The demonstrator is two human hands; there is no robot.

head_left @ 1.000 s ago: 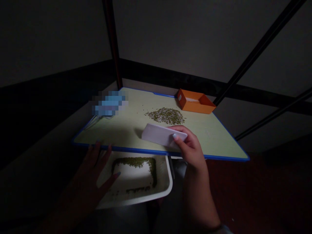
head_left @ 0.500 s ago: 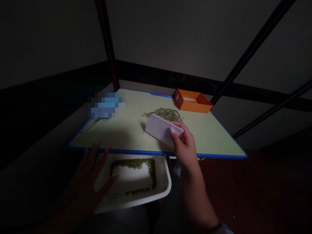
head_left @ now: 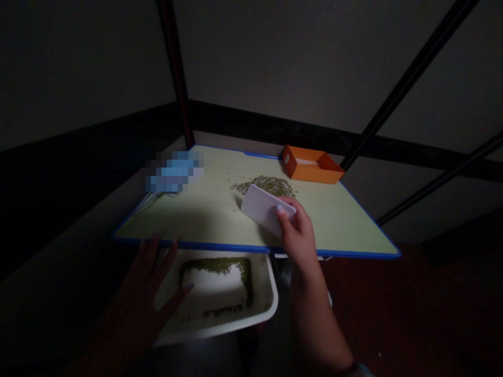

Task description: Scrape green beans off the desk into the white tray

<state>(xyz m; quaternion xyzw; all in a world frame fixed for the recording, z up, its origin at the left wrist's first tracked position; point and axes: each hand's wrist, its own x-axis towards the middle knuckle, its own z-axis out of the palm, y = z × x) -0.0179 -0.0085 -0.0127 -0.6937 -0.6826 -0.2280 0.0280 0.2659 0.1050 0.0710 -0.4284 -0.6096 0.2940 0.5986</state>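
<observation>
Right hand: the right hand (head_left: 296, 230) grips a flat white scraper (head_left: 265, 208), thumb on its face, over the near part of the tabletop.
Left hand: the left hand (head_left: 151, 288) has its fingers spread wide, at the front edge and over the white tub (head_left: 274, 298).
Seeds: the pile of small green seeds (head_left: 271, 184) lies just behind the scraper.
Edges: a blue rim (head_left: 220, 246) goes around the tabletop (head_left: 338, 220); the orange box (head_left: 317, 173) sits near the back right edge.
Room: bare top lies right of the scraper.
</observation>
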